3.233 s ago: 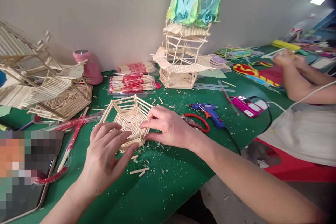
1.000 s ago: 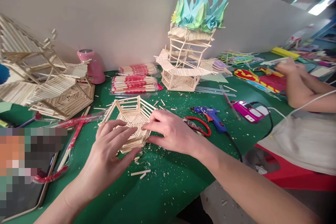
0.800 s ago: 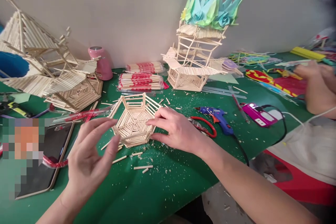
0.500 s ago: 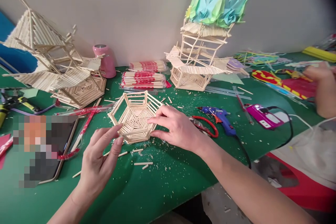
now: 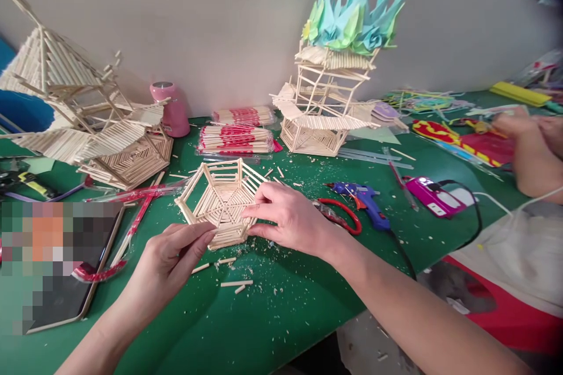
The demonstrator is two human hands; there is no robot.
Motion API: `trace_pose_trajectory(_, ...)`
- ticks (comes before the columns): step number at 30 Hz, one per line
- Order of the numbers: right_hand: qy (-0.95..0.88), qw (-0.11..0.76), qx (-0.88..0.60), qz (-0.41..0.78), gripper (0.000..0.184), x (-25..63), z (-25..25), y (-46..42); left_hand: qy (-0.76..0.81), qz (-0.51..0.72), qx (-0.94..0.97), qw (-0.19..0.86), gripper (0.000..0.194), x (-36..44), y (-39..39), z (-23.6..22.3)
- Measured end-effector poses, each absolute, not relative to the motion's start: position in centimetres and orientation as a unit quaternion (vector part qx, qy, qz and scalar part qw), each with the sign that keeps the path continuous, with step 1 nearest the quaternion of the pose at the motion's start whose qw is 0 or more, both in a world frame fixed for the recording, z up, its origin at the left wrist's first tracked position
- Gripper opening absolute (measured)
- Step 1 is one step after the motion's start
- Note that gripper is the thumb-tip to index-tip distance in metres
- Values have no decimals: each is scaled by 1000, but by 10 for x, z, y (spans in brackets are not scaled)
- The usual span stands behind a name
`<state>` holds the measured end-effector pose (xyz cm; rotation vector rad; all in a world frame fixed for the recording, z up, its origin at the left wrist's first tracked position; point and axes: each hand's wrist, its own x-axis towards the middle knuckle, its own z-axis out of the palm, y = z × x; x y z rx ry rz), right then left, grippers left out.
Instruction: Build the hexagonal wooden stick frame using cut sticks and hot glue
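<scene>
The left hand [image 5: 166, 255] pinches the frame's [image 5: 222, 202] near edge, fingertips together. The right hand [image 5: 292, 220], slightly parted, grips its corner.

Bare forearms [image 5: 396, 290] and bare fingers [image 5: 263, 211]

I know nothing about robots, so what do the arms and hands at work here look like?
They are human, not mechanical. The left hand and right hand wear no gloves, and no rings show. The left forearm and right forearm are bare: no sleeves, watch, bracelet, cables or markings visible.
</scene>
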<state>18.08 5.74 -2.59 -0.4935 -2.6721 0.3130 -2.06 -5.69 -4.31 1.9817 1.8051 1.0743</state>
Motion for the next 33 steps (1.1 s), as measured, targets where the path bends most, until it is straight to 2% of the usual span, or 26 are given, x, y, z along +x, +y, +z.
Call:
trace_pose_trajectory(7, -957, 196, -174, 125, 18, 179, -26, 59, 608, 372, 685, 149, 24, -23, -55, -45)
trace_pose_trajectory(33, -959, 174, -186, 125, 15, 178, -19, 58, 571, 375, 719, 128, 22, -25, -50, -41)
